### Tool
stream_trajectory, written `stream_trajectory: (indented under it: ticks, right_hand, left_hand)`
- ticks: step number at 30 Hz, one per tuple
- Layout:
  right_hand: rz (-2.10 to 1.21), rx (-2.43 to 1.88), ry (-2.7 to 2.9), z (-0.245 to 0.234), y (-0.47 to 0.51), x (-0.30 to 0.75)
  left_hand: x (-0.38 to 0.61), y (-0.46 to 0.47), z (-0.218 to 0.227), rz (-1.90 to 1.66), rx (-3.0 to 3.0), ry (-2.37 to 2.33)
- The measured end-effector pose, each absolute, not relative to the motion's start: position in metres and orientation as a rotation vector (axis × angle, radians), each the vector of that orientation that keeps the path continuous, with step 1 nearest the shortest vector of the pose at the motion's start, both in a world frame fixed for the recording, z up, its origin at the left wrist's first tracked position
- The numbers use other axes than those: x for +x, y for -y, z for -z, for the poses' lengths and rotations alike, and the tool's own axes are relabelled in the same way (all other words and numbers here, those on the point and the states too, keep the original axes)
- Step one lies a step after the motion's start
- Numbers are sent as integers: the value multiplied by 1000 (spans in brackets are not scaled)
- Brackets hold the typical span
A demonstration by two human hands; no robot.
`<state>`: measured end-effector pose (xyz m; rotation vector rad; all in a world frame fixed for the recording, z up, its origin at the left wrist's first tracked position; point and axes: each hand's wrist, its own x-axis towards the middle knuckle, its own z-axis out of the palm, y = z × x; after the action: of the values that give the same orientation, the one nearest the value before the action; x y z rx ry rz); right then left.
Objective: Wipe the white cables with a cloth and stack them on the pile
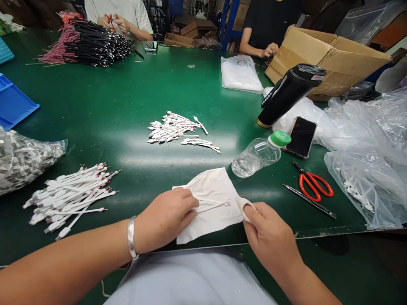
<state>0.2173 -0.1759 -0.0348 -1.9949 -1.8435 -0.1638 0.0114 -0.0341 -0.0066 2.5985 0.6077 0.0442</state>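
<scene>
A white cloth (213, 186) lies at the front edge of the green table. On it rest a couple of short white cables (211, 206), their thin reddish wire ends pointing right. My left hand (168, 218), with a silver bracelet at the wrist, is closed over the other ends of these cables, which its fingers hide. Wrapped around my right fingertips is the cloth's right corner, pinched by my right hand (269, 231). Left of my forearm lies a pile of white cables (74, 192) with plugs. A second, smaller pile of white cables (171, 128) sits farther back.
Close to the cloth stands a tilted-looking water bottle (257, 156). To the right are red-handled scissors (313, 184), tweezers (308, 201), a phone (300, 136), a black tumbler (289, 93) and plastic bags (365, 169). Two people sit across the table, near a black cable bundle (95, 40).
</scene>
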Motion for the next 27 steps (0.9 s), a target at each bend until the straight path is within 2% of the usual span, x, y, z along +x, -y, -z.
stream_trajectory:
  ticks: [8,17,25,27]
  right_hand:
    - [99,-1685,2275,40,156,172]
    - [411,-1938,2182,43,162,205]
    - [129,-1748,2213,39,160,186]
    - [158,-1814,2187,38,160,188]
  left_hand:
    - [19,41,11,68,2724,-558]
    - [20,40,9,92,2749,-550]
    - [21,40,10,46,2720,-554]
    - [21,40,10,42,2727,-551]
